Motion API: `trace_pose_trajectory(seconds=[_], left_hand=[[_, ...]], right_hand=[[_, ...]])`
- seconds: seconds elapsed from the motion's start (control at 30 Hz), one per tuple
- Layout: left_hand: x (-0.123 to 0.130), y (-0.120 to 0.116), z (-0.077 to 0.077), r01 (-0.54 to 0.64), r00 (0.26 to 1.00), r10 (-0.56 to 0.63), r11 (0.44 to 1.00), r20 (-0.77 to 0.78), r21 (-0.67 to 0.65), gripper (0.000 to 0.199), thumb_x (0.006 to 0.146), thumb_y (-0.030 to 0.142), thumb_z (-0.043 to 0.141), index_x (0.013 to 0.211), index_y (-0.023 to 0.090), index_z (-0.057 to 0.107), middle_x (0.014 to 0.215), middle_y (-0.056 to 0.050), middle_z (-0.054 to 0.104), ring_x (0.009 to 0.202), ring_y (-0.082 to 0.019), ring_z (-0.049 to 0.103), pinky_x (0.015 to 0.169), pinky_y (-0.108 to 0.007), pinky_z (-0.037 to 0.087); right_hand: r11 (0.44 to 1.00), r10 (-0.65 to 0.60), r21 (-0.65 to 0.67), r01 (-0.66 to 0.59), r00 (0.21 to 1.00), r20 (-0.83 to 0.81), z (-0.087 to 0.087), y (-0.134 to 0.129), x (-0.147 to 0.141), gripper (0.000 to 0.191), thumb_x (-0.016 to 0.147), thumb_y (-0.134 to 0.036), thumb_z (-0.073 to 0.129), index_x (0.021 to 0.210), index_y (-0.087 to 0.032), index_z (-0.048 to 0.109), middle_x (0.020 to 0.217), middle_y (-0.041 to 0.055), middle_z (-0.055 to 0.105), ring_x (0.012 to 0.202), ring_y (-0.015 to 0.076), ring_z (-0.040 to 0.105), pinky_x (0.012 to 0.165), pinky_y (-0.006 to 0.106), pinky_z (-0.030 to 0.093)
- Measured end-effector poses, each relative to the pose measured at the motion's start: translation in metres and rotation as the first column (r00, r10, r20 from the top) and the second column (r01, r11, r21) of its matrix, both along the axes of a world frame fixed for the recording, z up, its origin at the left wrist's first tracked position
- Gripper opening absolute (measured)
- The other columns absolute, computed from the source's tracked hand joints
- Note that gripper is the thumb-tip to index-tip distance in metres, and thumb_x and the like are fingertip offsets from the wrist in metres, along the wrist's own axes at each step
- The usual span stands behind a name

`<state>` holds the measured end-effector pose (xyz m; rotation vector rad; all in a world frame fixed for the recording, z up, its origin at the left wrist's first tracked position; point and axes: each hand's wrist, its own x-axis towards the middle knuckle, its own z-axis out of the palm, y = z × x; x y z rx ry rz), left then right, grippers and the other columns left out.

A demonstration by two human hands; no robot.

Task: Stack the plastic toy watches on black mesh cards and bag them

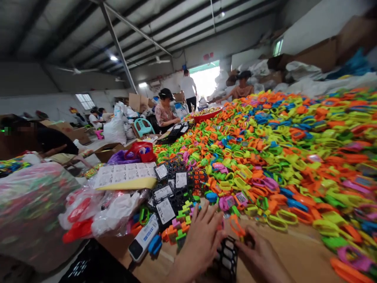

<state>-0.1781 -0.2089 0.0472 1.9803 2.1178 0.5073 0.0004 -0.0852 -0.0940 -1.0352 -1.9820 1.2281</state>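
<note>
On the near edge of the table [294, 251], the left hand [200, 239] lies open, fingers spread, beside a black mesh panel [226, 257]. The right hand [259, 255] half curls at the panel's top, near an orange ring [236, 226]; its hold is unclear.

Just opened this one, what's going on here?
A person's left hand and right hand are over a wooden table, either side of a black plastic lattice piece, with an orange plastic loop just above it. A huge heap of multicoloured plastic loops covers the table, labelled black lattice cards lie to the left, and a seated co-worker is further along.
</note>
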Motion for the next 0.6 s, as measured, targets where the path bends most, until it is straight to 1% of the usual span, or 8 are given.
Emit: trace_pose_trajectory(seconds=[0.07,0.13,0.17,0.23,0.3,0.4,0.5,0.6], left_hand=[[-0.002,-0.006,-0.002,0.034,0.996,-0.037,0.999,-0.084,-0.036,0.052,0.108,0.046,0.036,0.157,0.028,0.043,0.167,-0.003,0.038,0.16,-0.03,0.023,0.13,-0.059,0.024],[-0.002,-0.008,-0.003,0.04,0.986,-0.048,0.998,-0.163,-0.051,0.054,0.109,0.046,0.034,0.159,0.026,0.039,0.165,-0.004,0.042,0.159,-0.03,0.025,0.129,-0.059,0.023],[-0.001,-0.007,-0.004,0.042,0.98,-0.054,0.997,-0.191,-0.063,0.055,0.109,0.045,0.033,0.16,0.026,0.037,0.165,-0.004,0.041,0.159,-0.03,0.024,0.129,-0.06,0.023],[0.001,-0.004,-0.007,0.035,0.972,-0.048,0.998,-0.229,-0.058,0.056,0.11,0.045,0.031,0.161,0.023,0.035,0.166,-0.004,0.039,0.16,-0.03,0.022,0.129,-0.059,0.023],[0.002,-0.001,-0.008,0.039,0.969,-0.052,0.998,-0.241,-0.058,0.055,0.11,0.043,0.03,0.161,0.022,0.036,0.167,-0.003,0.037,0.16,-0.029,0.021,0.13,-0.058,0.021],[0.003,0.0,-0.008,0.043,0.969,-0.055,0.998,-0.239,-0.054,0.054,0.11,0.041,0.029,0.161,0.023,0.036,0.168,-0.001,0.037,0.16,-0.028,0.022,0.131,-0.056,0.019],[0.003,0.0,-0.007,0.038,0.966,-0.047,0.998,-0.253,-0.04,0.053,0.11,0.038,0.03,0.161,0.023,0.036,0.167,0.0,0.038,0.159,-0.028,0.023,0.131,-0.055,0.019],[0.002,0.0,-0.009,0.044,0.963,-0.048,0.999,-0.267,-0.023,0.052,0.11,0.036,0.031,0.16,0.023,0.037,0.167,-0.001,0.039,0.159,-0.028,0.024,0.13,-0.055,0.02]], right_hand=[[0.986,0.062,-0.15,-0.074,0.995,-0.082,0.013,-0.015,0.003,0.036,0.078,-0.049,0.071,0.101,-0.021,0.073,0.077,0.0041,0.071,0.068,0.0242,0.062,0.061,0.032,0.051],[0.959,0.111,-0.234,-0.158,0.973,-0.201,0.029,-0.029,0.005,0.043,0.079,-0.049,0.073,0.108,-0.017,0.073,0.097,0.0097,0.076,0.085,0.0271,0.066,0.076,0.035,0.054],[0.953,0.096,-0.262,-0.154,0.97,-0.223,0.034,-0.035,0.005,0.042,0.077,-0.048,0.075,0.106,-0.017,0.073,0.099,0.0104,0.076,0.089,0.0277,0.066,0.081,0.036,0.054],[0.937,0.102,-0.313,-0.155,0.979,-0.179,0.039,-0.044,0.005,0.034,0.076,-0.045,0.076,0.095,-0.017,0.073,0.094,0.0086,0.075,0.087,0.0263,0.065,0.082,0.037,0.053],[0.915,0.119,-0.362,-0.177,0.977,-0.175,0.035,-0.052,0.006,0.03,0.076,-0.044,0.075,0.089,-0.017,0.072,0.089,0.0065,0.074,0.083,0.0237,0.064,0.081,0.036,0.052],[0.89,0.17,-0.394,-0.227,0.97,-0.176,0.023,-0.065,0.011,0.027,0.081,-0.04,0.069,0.095,-0.017,0.072,0.087,0.0045,0.072,0.079,0.0208,0.063,0.078,0.034,0.052],[0.903,0.186,-0.359,-0.236,0.968,-0.168,0.015,-0.074,0.012,0.026,0.082,-0.036,0.069,0.099,-0.017,0.073,0.093,0.0058,0.075,0.086,0.0219,0.066,0.085,0.036,0.052],[0.923,0.194,-0.308,-0.232,0.97,-0.148,0.014,-0.08,0.006,0.021,0.083,-0.037,0.07,0.089,-0.017,0.073,0.088,0.006,0.074,0.085,0.023,0.067,0.086,0.037,0.052]])
